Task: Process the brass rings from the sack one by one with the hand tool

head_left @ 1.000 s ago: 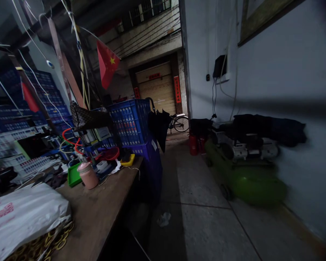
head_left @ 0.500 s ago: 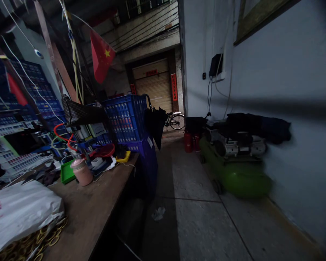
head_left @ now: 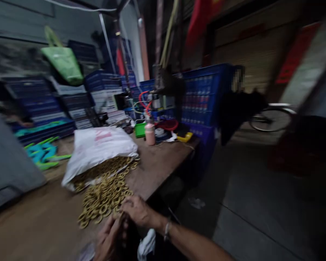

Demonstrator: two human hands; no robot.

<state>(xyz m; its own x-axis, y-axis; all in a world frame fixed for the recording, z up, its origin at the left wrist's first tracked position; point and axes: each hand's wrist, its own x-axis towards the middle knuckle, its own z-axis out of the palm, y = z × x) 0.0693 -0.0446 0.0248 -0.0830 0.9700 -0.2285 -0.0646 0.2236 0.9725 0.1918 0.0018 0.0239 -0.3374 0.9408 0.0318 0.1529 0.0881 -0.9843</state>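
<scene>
At the bottom of the head view, my left hand (head_left: 108, 235) and my right hand (head_left: 138, 213) meet at the table's near edge. The fingers of both hands are closed and pressed together, and motion blur hides what is between them. Just beyond them lies a loose pile of brass-coloured rings (head_left: 105, 198). More rings spill from the open mouth of a white woven sack (head_left: 105, 145) with red print, which lies on its side. A whitish crumpled cloth (head_left: 147, 243) shows below my right wrist.
The brown table (head_left: 154, 170) carries a pink bottle (head_left: 150, 135), a green tray (head_left: 140, 129) and a red bowl (head_left: 170, 125) farther back. Teal and lime pieces (head_left: 45, 152) lie left. Blue crates (head_left: 198, 94) are stacked behind. Right of the table is the floor (head_left: 244, 224).
The view has swung left, from the doorway and green compressor to the table. Both my hands have come into view beside the rings.
</scene>
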